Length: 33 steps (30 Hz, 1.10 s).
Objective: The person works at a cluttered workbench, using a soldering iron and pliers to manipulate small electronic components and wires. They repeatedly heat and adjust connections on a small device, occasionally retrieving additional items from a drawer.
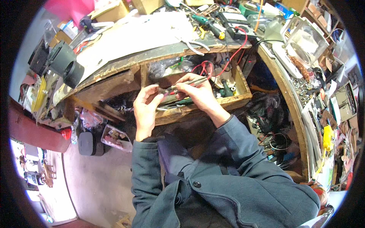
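Note:
Both hands meet over an open wooden drawer (228, 100). My left hand (146, 108) is closed in a pinch, thumb against fingers, on a small dark part (163, 91) too small to make out. My right hand (201, 95) grips a slim grey test probe (196, 82) like a pen, its tip end pointing left toward the small part. A red lead (227, 67) loops from the hand up to the bench. A bit of red shows by the right fingertips; whether it is a second probe is hidden.
Pliers with white handles (195, 47) lie at the bench edge, below a green screwdriver (207, 23). A white sheet (148, 36) covers the bench top. Bags and a green-handled tool (227, 88) lie in the drawer. A black box (91, 144) stands on the floor at left.

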Motion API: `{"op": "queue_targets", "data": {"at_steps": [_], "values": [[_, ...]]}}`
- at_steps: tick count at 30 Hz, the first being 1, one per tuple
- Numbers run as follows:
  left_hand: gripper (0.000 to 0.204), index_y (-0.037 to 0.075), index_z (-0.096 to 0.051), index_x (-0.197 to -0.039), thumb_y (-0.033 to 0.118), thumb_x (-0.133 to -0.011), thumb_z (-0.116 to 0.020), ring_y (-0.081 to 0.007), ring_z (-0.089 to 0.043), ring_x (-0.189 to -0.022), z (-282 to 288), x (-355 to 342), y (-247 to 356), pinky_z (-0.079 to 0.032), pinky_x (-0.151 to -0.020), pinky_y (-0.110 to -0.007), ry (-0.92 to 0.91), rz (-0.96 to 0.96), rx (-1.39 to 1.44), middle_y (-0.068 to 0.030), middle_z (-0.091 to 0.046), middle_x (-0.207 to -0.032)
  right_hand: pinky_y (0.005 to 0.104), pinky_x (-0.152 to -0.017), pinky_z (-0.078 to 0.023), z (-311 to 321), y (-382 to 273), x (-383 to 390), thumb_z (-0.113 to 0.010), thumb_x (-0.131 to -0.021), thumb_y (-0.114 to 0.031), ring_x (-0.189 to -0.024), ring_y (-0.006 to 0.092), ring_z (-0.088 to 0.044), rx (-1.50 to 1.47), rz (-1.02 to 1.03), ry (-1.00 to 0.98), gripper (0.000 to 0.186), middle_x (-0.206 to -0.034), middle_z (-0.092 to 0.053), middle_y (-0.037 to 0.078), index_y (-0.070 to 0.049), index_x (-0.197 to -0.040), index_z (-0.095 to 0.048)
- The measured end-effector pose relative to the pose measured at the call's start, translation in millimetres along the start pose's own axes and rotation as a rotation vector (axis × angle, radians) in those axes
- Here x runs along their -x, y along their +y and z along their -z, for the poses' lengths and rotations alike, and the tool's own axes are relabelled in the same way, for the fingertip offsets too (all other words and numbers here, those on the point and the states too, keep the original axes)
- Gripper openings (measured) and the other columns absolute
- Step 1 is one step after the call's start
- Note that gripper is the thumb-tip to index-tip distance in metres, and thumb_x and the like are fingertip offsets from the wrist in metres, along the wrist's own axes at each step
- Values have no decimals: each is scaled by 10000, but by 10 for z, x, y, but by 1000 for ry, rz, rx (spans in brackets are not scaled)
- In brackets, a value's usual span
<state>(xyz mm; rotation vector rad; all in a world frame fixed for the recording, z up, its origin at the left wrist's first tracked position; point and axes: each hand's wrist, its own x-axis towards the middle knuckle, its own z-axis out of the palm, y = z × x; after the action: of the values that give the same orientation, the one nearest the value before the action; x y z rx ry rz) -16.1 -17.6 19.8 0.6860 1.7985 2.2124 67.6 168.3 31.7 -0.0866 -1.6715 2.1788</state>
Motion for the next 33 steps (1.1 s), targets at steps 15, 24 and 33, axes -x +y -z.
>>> {"op": "queue_targets", "data": {"at_steps": [15, 24, 33], "values": [[254, -1, -673, -1144, -61, -898, -688, -163, -686, -962, 15, 2, -74, -557, -892, -301, 113, -50, 131, -80, -721, -1044, 292, -613, -584, -38, -37, 14, -703, -944, -115, -679, 154, -701, -103, 14, 5, 131, -836, -724, 103, 15, -948, -686], [252, -2, -611, -1218, -48, -970, -598, -272, -692, -1083, 53, -46, -54, -597, -952, -434, 28, -22, 391, -122, -674, -1170, 329, -571, -477, 30, 114, -134, -711, -924, -244, -623, 135, -606, 502, 39, -26, 262, -705, -645, 48, -9, -829, -642], [275, 3, -651, -1248, -43, -990, -567, -321, -720, -1050, 63, -39, 15, -632, -887, -430, -9, 22, 519, -149, -699, -1176, 468, -675, -539, 189, -421, -114, -718, -843, -548, -748, 378, -717, 1532, -104, -319, 570, -758, -692, 242, 22, -859, -737]]}}
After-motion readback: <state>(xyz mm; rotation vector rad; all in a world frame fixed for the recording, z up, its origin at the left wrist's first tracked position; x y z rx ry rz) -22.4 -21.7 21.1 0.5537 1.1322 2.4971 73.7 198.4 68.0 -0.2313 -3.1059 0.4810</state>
